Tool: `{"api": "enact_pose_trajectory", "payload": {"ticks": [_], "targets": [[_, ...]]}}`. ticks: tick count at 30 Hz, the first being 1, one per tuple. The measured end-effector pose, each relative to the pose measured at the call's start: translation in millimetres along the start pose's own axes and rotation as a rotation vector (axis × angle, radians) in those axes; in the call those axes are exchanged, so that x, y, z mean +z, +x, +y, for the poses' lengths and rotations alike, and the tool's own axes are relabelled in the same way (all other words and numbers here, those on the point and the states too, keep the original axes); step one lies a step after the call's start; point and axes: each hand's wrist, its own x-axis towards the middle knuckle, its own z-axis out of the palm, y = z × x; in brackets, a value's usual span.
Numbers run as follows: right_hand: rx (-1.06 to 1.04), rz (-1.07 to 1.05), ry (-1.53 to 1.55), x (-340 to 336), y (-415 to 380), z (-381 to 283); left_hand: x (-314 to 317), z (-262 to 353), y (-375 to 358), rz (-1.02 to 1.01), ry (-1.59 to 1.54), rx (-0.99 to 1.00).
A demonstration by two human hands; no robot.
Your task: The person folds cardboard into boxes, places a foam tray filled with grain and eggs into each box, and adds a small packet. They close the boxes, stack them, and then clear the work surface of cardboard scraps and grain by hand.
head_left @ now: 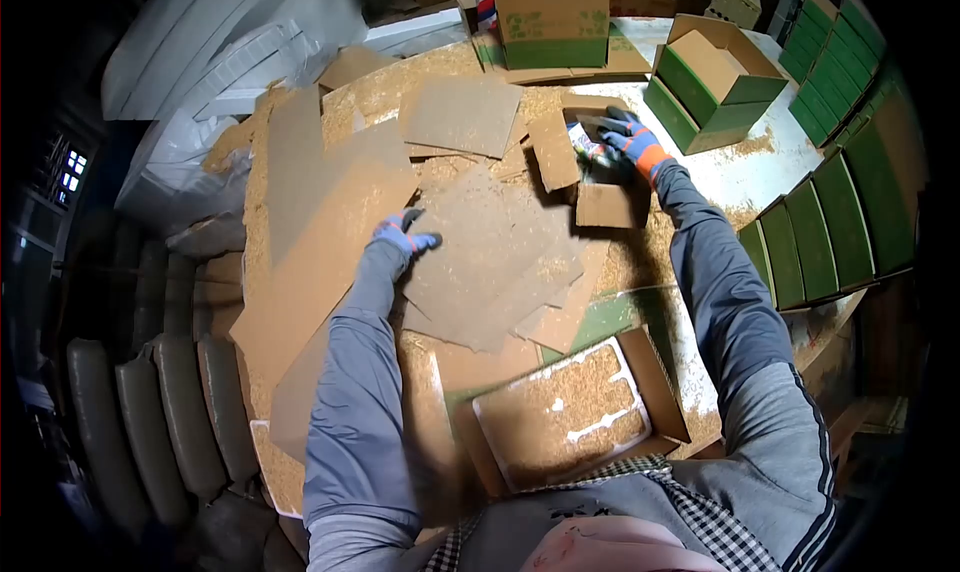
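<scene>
My left hand (405, 234), in a blue and dark glove, rests at the left edge of a loose pile of grey-brown cardboard sheets (485, 257). Its thumb and fingers are spread, with nothing visible between them. Over a small open cardboard box (610, 206) reaches my right hand (632, 144), gloved in blue with an orange cuff. Its dark fingertips are apart above the box's opening. Inside the box shows a colourful packet (585, 142), partly shaded. Close to my body stands an open carton (652, 387) with a white-edged, sawdust-covered panel (550, 412) in it.
Sawdust covers much of the table (375, 92). Green-and-brown cartons (555, 22) stand at the back, with another open carton (715, 82) at the right. Rows of green boxes (840, 222) line the right edge. Large cardboard sheets (320, 242) lie left; filled bags (165, 412) are stacked below.
</scene>
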Motion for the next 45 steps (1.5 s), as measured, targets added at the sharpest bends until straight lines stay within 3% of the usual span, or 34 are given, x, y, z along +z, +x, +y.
{"api": "enact_pose_trajectory", "payload": {"ticks": [1, 3, 5, 7, 8, 9, 10, 11, 12, 13, 15, 16, 17, 18, 19, 21, 23, 25, 26, 27, 28, 30, 31, 36, 39, 40, 42, 45], "targets": [[-0.187, 0.045, 0.05, -1.7, -4.9, 4.8, -21.7, 21.1, -20.9, 0.034, -0.202, -0.084], [-0.739, 0.356, -0.196, -19.0, -31.1, -9.3, -50.4, 31.0, -66.5, 0.203, -0.215, 0.067], [-0.66, 0.318, 0.189, -45.7, -101.9, -52.4, -42.3, 115.5, -189.1, 0.411, -0.116, 0.496], [-0.735, 0.273, 0.262, -59.1, -201.0, -107.5, -4.3, 166.3, -290.6, 0.38, 0.456, 0.739], [-0.798, 0.232, 0.249, -61.5, -247.2, -126.2, 32.4, 163.7, -321.2, 0.161, 0.494, 0.77], [-0.911, 0.16, 0.135, -61.7, -279.9, -133.3, 73.1, 152.4, -347.1, -0.033, 0.426, 0.798], [-0.97, -0.136, -0.081, -58.8, -308.1, -143.3, 109.2, 146.9, -359.3, -0.318, 0.59, 0.701], [-0.924, -0.368, -0.215, -44.6, -334.5, -131.6, 157.1, 123.2, -358.3, -0.542, 0.613, 0.553], [-0.85, -0.58, -0.368, -12.5, -355.8, -107.9, 190.2, 93.9, -351.9, -0.749, 0.544, 0.524], [-0.766, -0.787, -0.52, 16.1, -371.2, -87.8, 180.5, 103.0, -358.4, -0.742, 0.549, 0.532], [-0.959, -0.766, -0.723, 23.8, -391.8, -72.7, 144.5, 125.0, -367.5, -0.496, 0.075, 0.588], [-0.604, -1.045, -0.91, 14.7, -392.7, -107.5, 133.9, 117.2, -377.2, -0.135, 0.009, 0.712], [-0.575, -1.063, -0.436, 10.0, -382.2, -84.0, 111.8, 127.5, -395.4, 0.116, -0.245, 0.555], [-0.609, -0.969, -0.131, -16.4, -374.1, -109.9, 114.3, 112.0, -406.8, 0.338, -0.63, 0.388], [-0.523, -0.711, 0.145, -35.8, -368.5, -111.3, 124.8, 87.1, -411.5, 0.544, -1.016, 0.208], [0.017, -0.265, 0.856, -59.6, -359.0, -86.7, 173.6, 7.0, -384.8, 0.726, -1.267, 0.111], [0.072, -0.29, 1.069, -30.6, -362.2, 17.4, 280.1, -90.8, -342.3, 0.655, -0.893, 0.079], [0.248, -0.342, 1.071, -3.1, -421.0, 66.2, 281.1, -123.5, -340.9, 0.414, -0.326, 0.301], [0.273, -0.329, 1.09, -5.3, -444.5, 70.1, 270.2, -97.0, -329.0, 0.129, -0.842, 0.172], [0.255, -0.314, 1.118, -12.4, -457.7, 63.7, 258.3, -69.0, -317.4, -0.06, -1.33, -0.082], [0.203, -0.294, 1.135, -28.7, -463.8, 54.7, 229.2, -52.0, -310.6, -0.303, -1.115, 0.347], [0.068, -0.205, 1.153, -84.4, -462.4, 37.1, 180.0, 39.4, -326.5, -0.508, -1.726, -0.109], [-0.012, -0.142, 1.154, -119.8, -455.2, 29.2, 172.7, 74.8, -300.3, -0.578, -1.705, -0.078], [-0.386, 0.249, 0.979, -369.7, -436.2, 0.0, 170.9, 225.0, -226.7, -0.746, -1.244, 0.899], [-0.51, 0.455, 0.811, -527.0, -410.1, -12.9, 170.5, 489.9, -235.3, -1.553, -1.351, 1.059], [-0.515, 0.511, 0.759, -569.8, -400.2, -12.8, 169.6, 555.9, -237.5, -1.537, -1.359, 1.089], [-0.482, 0.605, 0.671, -635.6, -381.3, -3.1, 180.9, 654.9, -237.0, -1.286, -1.389, 1.078], [-0.355, 0.708, 0.558, -694.8, -345.2, 39.6, 222.2, 744.7, -206.1, -0.83, -1.373, 0.93]]}}
